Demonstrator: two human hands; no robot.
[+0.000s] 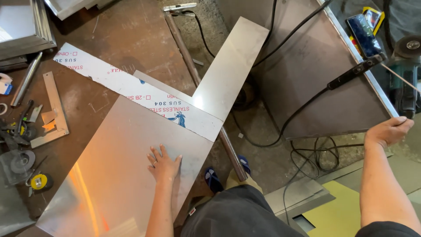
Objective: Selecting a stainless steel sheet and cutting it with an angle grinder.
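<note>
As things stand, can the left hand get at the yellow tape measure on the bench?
Probably yes. The left hand lies flat on the steel sheet; the yellow tape measure sits just off the sheet's left edge. Only bare sheet lies between, though it looks like a long sideways stretch.

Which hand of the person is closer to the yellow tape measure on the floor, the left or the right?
Left. The left hand lies flat on the steel sheet, to the right of the tape measure. The right hand is far off at the frame's right side.
</note>
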